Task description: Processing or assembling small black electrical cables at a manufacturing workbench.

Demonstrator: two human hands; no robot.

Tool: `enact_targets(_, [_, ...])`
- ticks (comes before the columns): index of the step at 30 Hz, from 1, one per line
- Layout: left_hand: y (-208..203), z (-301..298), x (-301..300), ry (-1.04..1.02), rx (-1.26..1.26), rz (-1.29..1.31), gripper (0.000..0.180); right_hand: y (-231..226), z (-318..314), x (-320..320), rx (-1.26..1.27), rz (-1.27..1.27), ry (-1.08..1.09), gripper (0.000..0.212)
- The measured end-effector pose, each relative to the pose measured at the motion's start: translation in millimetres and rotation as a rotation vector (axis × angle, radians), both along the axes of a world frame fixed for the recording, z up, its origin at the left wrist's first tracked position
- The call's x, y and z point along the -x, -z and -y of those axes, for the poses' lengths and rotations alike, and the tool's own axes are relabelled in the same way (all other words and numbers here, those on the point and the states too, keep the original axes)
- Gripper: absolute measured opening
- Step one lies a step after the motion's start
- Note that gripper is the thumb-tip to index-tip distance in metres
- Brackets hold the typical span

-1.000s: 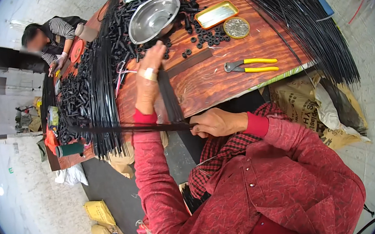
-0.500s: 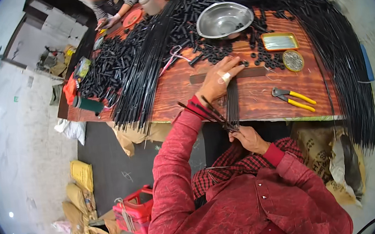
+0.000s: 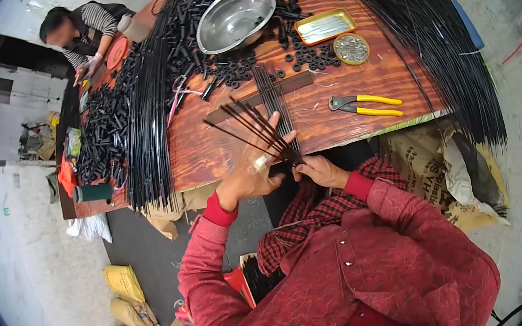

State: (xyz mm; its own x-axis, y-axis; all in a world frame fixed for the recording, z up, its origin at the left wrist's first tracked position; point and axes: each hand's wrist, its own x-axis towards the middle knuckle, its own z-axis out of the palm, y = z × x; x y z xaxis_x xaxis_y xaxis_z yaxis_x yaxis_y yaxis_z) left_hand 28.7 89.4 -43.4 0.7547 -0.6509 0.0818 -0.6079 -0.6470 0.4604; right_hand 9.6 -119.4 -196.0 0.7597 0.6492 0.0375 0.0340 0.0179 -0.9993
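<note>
My right hand (image 3: pixel 321 172) is closed on the lower end of several thin dark rods (image 3: pixel 235 115), which fan out up and to the left over the table's near edge. Beside and partly behind these rods is my left hand (image 3: pixel 252 169), fingers apart, with a pale bandage on it. It seems to hold nothing, though the rods cover part of its fingers. Another row of dark rods (image 3: pixel 270 87) lies on the table across a dark flat strip (image 3: pixel 300 82).
Yellow-handled pliers (image 3: pixel 368 105) lie right of the rods. Farther back are a metal bowl (image 3: pixel 224 24), a yellow tray (image 3: pixel 328 37) of thin pins, a round tin (image 3: pixel 351 49) and black rings (image 3: pixel 317 59). Long black rod bundles (image 3: pixel 145 125) flank the table. A co-worker (image 3: pixel 92 34) sits far left.
My left hand has drawn back from the far end of the rods on the table to beside the rods in my right hand. The view has shifted, and my right hand keeps its grip.
</note>
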Motion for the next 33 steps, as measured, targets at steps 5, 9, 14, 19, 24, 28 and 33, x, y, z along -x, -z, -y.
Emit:
enact_targets(5, [26.5,23.3,-4.5,-0.111,0.002,0.289,0.09,5.6,8.0,-2.6,0.063,0.024,-0.088,0.034])
enact_targets(9, [34.8,29.5,-13.7,-0.077,0.036,0.251,0.08,18.5,6.9,-12.2,0.079,0.104,-0.134,0.042])
enact_targets(14, [35.0,27.4,-16.3,-0.052,0.055,0.222,0.072,22.0,5.0,-25.5,0.142,0.129,-0.181,0.036])
enact_targets(19, [39.3,32.2,-17.1,-0.071,0.0,0.256,0.074,46.6,3.7,-27.8,0.199,0.545,0.118,0.036])
enact_targets(24, [43.0,35.3,-12.7,-0.085,0.024,0.271,0.076,44.8,8.0,-27.9,0.22,0.375,0.015,0.046])
enact_targets(28, [40.5,35.3,-8.3,-0.103,0.033,0.287,0.074,2.2,28.6,-7.9,0.344,0.194,0.013,0.049])
enact_targets(33, [42.3,35.6,-7.7,-0.12,0.043,0.33,0.073,-59.7,69.3,10.9,0.528,0.361,0.123,0.038])
